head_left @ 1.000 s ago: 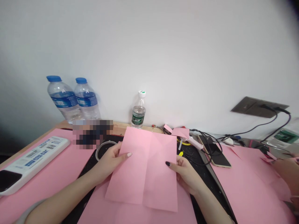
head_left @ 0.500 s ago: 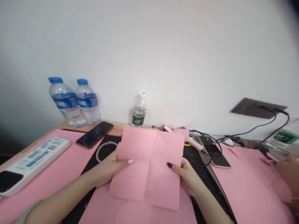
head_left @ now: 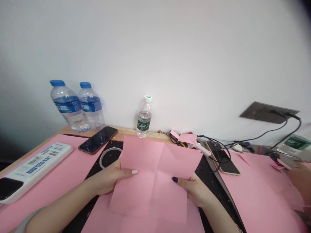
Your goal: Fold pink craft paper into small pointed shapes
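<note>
A pink paper sheet (head_left: 155,178) with crossing fold creases is held up over the desk. My left hand (head_left: 116,176) pinches its left edge, thumb on the front and the other fingers hidden behind. On the opposite edge, my right hand (head_left: 191,187) grips it the same way, its dark-nailed thumb lying on the paper. Beneath the held sheet lies another pink sheet (head_left: 97,220) on a black mat (head_left: 82,207). A white ring (head_left: 103,158) rests on the mat beside my left hand.
Bottles (head_left: 70,111) and a small bottle (head_left: 143,121) stand by the wall. A dark phone (head_left: 98,139) and a white device (head_left: 36,171) lie left. To the right are cables (head_left: 216,142), another phone (head_left: 225,161), pink paper (head_left: 262,194) and another person's hand (head_left: 300,178).
The held sheet has tipped and lowered slightly, its upper right corner spreading to the right. My right hand has moved slightly down and right; the small bottle's base now shows.
</note>
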Demonstrator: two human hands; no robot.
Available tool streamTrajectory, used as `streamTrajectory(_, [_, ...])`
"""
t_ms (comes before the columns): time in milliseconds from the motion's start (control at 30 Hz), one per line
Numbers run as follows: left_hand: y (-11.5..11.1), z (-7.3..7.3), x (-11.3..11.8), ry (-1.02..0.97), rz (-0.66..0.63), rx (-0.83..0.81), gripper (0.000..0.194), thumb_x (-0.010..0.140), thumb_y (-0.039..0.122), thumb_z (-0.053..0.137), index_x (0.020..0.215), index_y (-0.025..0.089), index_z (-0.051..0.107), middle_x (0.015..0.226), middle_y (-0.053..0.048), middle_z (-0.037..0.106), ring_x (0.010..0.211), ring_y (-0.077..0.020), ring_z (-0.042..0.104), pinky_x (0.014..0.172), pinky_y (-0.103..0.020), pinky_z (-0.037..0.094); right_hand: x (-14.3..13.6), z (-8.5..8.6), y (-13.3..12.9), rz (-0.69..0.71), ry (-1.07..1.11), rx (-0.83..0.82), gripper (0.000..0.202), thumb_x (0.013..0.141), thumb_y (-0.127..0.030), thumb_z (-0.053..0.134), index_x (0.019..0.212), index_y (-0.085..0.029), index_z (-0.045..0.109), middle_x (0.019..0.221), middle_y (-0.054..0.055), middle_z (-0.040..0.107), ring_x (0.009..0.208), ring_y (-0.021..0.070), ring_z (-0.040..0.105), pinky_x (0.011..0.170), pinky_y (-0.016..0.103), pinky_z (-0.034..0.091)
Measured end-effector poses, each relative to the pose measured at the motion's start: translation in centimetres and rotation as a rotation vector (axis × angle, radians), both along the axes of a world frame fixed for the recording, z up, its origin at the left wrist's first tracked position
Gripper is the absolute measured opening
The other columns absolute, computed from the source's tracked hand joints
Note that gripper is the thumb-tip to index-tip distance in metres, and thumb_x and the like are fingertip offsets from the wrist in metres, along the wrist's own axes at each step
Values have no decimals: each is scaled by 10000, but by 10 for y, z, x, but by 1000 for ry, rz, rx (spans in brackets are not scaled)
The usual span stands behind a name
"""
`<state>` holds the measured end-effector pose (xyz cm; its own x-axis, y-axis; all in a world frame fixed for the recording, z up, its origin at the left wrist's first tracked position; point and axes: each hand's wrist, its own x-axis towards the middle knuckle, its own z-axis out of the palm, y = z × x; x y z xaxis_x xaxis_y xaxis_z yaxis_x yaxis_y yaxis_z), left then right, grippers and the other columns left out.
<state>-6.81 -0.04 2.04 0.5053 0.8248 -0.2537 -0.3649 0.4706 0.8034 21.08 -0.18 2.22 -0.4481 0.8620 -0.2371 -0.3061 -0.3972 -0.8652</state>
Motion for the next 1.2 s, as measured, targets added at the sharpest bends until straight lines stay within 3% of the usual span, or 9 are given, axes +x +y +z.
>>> streamTrajectory(133, [-4,4,0,-27,-68,-30,386,764,151,673,1141,149,588,1088,-125,674,1009,-289,620,872,-425,478,0,7,-3,37,45,-49,285,691,-153,738,971,-173,693,981,76,717,895,216,665,820,352,503])
streamTrajectory(367, [-4,4,0,-52,-103,-54,470,749,130,678,1202,164,557,1116,-124,663,1010,-291,622,904,-444,459,-8,15,-5,-86,25,-115,334,663,-167,755,986,-163,671,1001,94,710,901,250,663,825,392,500])
streamTrajectory(567, [-4,2,3,-43,-81,-60,468,743,143,684,1194,151,561,1120,-125,661,1013,-289,620,908,-435,461,-13,13,-1,-147,-40,-70,352,705,-239,731,1031,-145,638,1008,124,699,887,271,660,821,421,491])
streamTrajectory(733, [-2,4,11,18,98,-54,501,806,281,628,1271,165,480,1158,-139,635,987,-283,630,841,-393,499,-16,13,0,-169,-111,-5,375,696,-284,731,1024,-131,635,1008,136,695,892,293,654,834,448,477])
streamTrajectory(933, [2,9,14,115,435,117,614,807,328,615,1335,384,308,1318,-32,509,1033,-219,603,821,-311,502,-13,11,0,-58,-174,-49,392,688,-267,738,1042,-150,616,986,114,701,881,284,659,825,451,479])
streamTrajectory(1100, [4,6,10,198,391,105,458,805,375,599,1209,331,387,1022,-25,638,738,-189,651,622,-289,515,-11,8,0,-17,-217,-102,404,659,-265,753,1011,-131,608,952,119,705,864,286,666,824,454,482])
streamTrajectory(1200, [5,4,10,225,409,99,393,793,388,605,1120,298,407,885,4,634,678,-179,633,583,-275,497,-12,10,0,-31,-222,-114,416,646,-270,758,1007,-139,600,952,119,704,862,289,666,818,461,484])
